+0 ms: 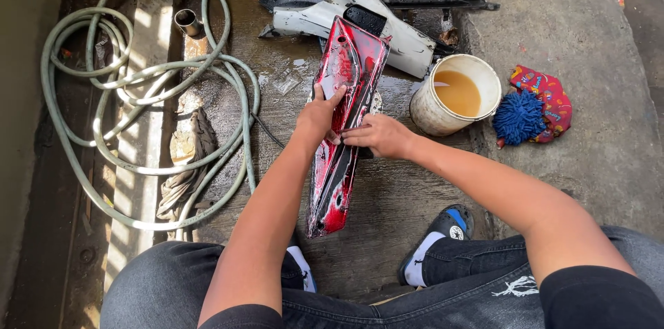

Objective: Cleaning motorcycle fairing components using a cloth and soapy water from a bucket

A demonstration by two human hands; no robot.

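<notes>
Wet concrete floor (387, 198) carries all; the red and black panel (344, 128) lies at the centre, pointing to 12 o'clock. Left hand (317, 118) has its grip clamped on the panel's edge to steady it, right hand (379, 135) presses flat, fingers together; bucket (456, 94) at 2 o'clock, hose (138, 94) at 9

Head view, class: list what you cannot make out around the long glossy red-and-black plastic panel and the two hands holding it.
- Long glossy red-and-black plastic panel: its middle is covered by the left hand and right hand.
- Cream plastic bucket: murky brown water hides its bottom.
- Pile of white and black plastic panels: overlapping, top cut by frame edge.
- Grey coiled hose: ends not traceable.
</notes>
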